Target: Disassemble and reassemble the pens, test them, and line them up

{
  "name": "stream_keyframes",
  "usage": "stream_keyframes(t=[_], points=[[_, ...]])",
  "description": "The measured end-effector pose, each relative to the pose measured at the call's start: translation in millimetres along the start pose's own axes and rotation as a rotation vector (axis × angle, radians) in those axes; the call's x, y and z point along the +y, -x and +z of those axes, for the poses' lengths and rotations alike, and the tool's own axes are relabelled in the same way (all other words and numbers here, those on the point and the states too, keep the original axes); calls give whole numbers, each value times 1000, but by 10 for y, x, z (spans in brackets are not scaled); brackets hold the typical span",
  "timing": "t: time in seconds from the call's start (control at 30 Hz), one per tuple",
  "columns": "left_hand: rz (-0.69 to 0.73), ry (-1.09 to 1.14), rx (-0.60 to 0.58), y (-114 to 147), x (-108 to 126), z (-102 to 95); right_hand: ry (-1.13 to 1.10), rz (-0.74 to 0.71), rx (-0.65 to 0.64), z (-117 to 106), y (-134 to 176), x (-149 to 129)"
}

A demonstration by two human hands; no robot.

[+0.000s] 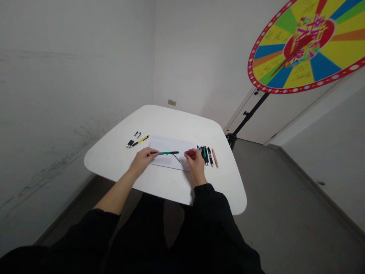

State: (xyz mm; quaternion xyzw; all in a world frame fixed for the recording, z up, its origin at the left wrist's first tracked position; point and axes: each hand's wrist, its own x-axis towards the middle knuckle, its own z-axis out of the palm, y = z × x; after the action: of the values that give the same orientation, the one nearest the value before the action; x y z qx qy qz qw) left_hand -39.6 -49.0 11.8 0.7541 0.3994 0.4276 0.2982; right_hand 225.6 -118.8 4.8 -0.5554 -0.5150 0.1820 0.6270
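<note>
My left hand point(141, 160) is closed around one end of a green pen point(165, 153). The pen's black end points right, above a white sheet of paper point(162, 142) on the table. Facing that end across a small gap, my right hand point(196, 163) has its fingertips pinched together. Whatever they hold, if anything, is too small to make out. Between the hands a thin dark stick-like piece point(176, 158) slants over the paper, below the pen.
A row of several dark pens point(205, 156) and a pink pen point(215, 158) lie right of my right hand. Left of the paper are a yellow pen point(140, 140) and small black pen parts point(130, 143) on the white table point(182, 190). A colourful prize wheel point(310, 45) stands behind right.
</note>
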Motion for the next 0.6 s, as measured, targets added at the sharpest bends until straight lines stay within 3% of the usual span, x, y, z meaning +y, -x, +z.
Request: stream_keyframes(t=[0.33,0.6], points=[[5,-12,-17,1,4,-5,-196,77,68,26,44,-108],[23,-17,-33,4,10,-7,-206,82,27,56,54,-80]])
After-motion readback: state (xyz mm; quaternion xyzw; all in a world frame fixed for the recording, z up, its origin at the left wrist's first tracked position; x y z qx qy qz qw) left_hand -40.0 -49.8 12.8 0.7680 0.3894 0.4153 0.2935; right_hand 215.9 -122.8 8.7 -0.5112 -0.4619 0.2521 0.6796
